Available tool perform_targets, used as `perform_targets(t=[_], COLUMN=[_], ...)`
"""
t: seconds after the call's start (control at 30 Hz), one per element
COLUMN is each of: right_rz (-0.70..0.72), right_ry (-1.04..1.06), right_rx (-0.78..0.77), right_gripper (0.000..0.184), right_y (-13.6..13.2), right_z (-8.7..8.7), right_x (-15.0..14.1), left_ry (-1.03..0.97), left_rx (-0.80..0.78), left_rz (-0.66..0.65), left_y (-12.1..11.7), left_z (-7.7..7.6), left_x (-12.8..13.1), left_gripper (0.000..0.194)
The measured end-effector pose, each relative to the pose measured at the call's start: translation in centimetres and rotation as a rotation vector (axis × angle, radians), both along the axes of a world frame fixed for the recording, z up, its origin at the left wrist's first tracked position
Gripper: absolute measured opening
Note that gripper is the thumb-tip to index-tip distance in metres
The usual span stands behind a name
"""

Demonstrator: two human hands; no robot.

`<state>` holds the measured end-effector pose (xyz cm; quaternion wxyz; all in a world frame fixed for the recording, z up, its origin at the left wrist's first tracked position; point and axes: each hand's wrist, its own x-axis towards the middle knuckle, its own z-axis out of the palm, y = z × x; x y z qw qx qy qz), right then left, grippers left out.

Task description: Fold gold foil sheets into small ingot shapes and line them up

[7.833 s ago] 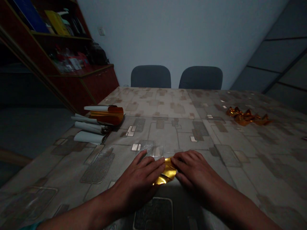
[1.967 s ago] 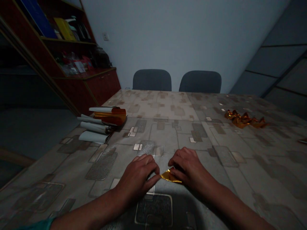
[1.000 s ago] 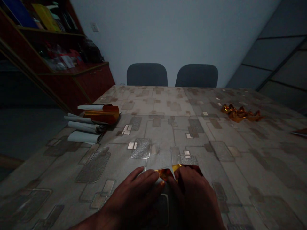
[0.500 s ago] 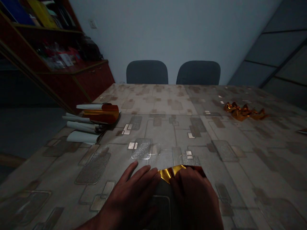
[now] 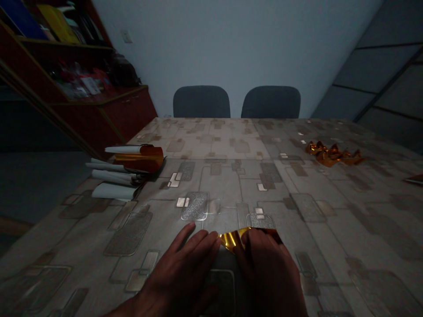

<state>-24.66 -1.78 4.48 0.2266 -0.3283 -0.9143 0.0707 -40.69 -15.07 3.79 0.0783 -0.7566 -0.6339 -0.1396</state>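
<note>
A strip of shiny gold foil paper (image 5: 233,240) lies on the table close in front of me, between my hands. My right hand (image 5: 271,268) is closed over its right part, fingers bent down onto it, with a darker end of the foil showing past the knuckles. The fingertips of my left hand (image 5: 185,264) touch the foil's left end. That hand's fingers are stretched out and lie low over the table. Both palms hide what is beneath them.
To the left lies a stack of folded sheets (image 5: 115,177), white on one side and orange-gold on the other. Crumpled gold foil pieces (image 5: 333,154) lie at the right on the patterned tablecloth (image 5: 228,180). Two grey chairs (image 5: 201,102) stand behind the table, a red cabinet (image 5: 132,110) at left.
The hands stay almost in place; the foil between them shows a slightly different fold and glint. The camera view has shifted a little.
</note>
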Motion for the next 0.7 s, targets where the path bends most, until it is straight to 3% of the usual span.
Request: perform_targets(t=[0.1, 0.3, 0.53, 0.7], right_rz=[0.018, 0.179, 0.268, 0.280], right_ry=[-0.003, -0.036, 0.039, -0.027], right_rx=[0.011, 0.186, 0.224, 0.261], right_gripper=[0.014, 0.024, 0.023, 0.029], right_y=[-0.1, -0.7, -1.2, -1.2], right_z=[0.0, -1.0, -1.5, -2.5], right_x=[-0.1, 0.8, 2.1, 3.4], left_ry=[0.073, 0.188, 0.246, 0.308], left_rx=[-0.100, -0.251, -0.179, -0.167], left_rz=[-0.012, 0.010, -0.008, -0.017], left_y=[0.9, 1.5, 1.4, 1.4], left_z=[0.4, 0.9, 0.8, 1.1], left_x=[0.3, 1.0, 1.0, 1.0], left_gripper=[0.053, 0.062, 0.049, 0.054])
